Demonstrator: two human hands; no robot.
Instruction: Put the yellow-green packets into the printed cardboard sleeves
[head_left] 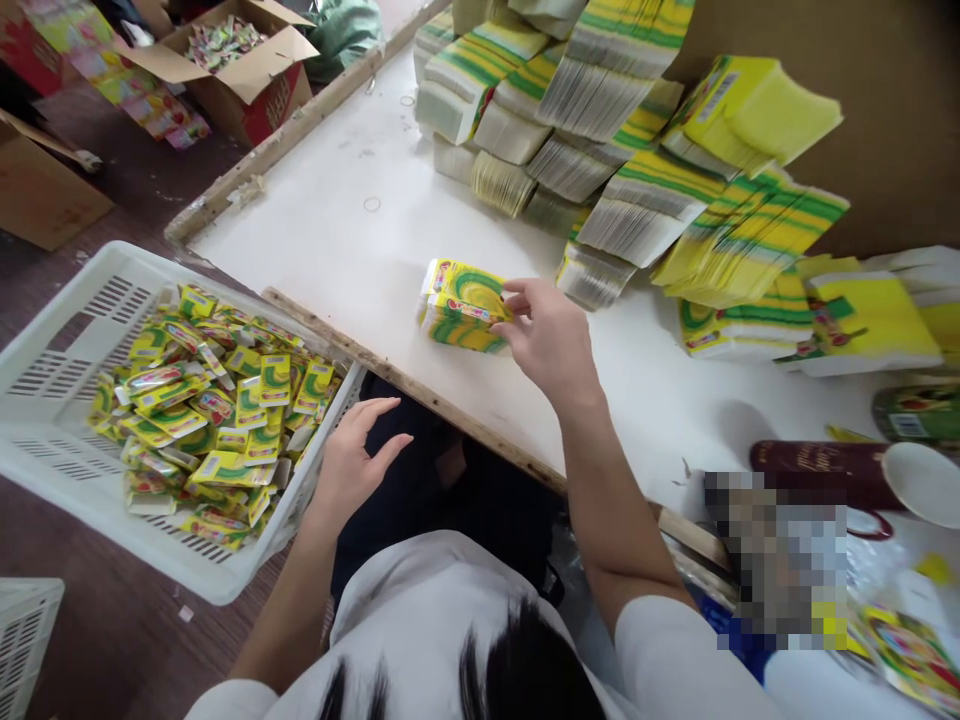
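Note:
A short stack of small yellow-and-green cartons point(461, 308) lies on the white table, near its front edge. My right hand point(551, 340) is at the right end of these cartons, thumb and fingers closed on them. My left hand point(356, 455) hovers between the table edge and the basket, thumb and fingers apart with nothing in them. To its left, a white plastic basket point(52, 420) holds a loose heap of filled-looking yellow-and-green small boxes point(247, 400).
Tall piles of flat yellow-green cartons point(577, 165) stand at the back of the table. A maroon cylinder point(817, 475) lies at the right. A wooden strip point(420, 390) edges the table. Open cardboard boxes point(277, 95) and another white crate point(26, 630) are on the floor.

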